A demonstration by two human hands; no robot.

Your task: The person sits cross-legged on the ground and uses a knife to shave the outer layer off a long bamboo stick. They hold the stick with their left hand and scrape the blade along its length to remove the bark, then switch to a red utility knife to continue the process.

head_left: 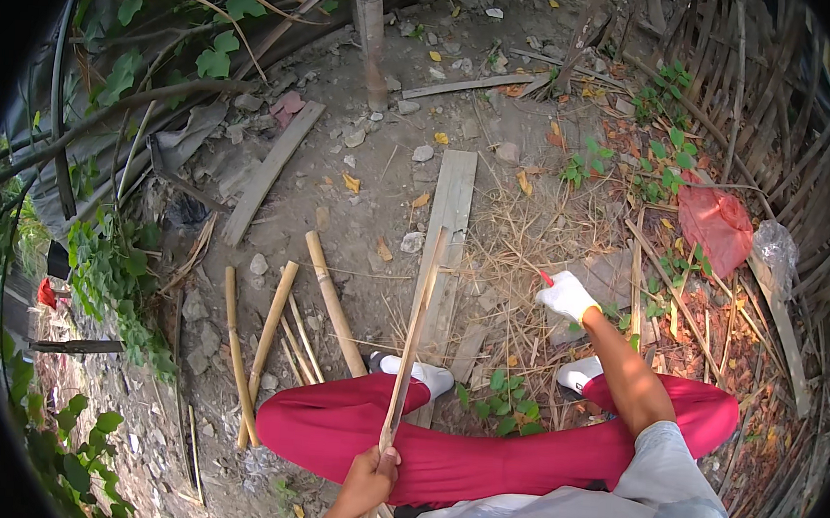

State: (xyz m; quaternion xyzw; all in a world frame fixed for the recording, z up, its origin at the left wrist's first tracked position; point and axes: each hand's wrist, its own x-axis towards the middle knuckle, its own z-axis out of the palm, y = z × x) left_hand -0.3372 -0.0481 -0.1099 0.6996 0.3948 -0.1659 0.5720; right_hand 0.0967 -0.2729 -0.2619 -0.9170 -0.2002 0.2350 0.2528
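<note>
My left hand, bare, is wrapped round the lower part of a long split bamboo strip. The strip slants up and away past my left knee, its far end above a grey wooden plank lying on the ground. Out to the right, my right hand wears a white glove and is closed. A small red-ended thing sticks out of its fingers toward the left; its kind is too small to make out. Dry straw-like shavings lie under and beyond this hand.
Several bamboo poles lie left of my legs. Another plank rests farther left, and a wooden post stands at the back. A red plastic bag lies right, near a stick fence. Leafy vines edge the left.
</note>
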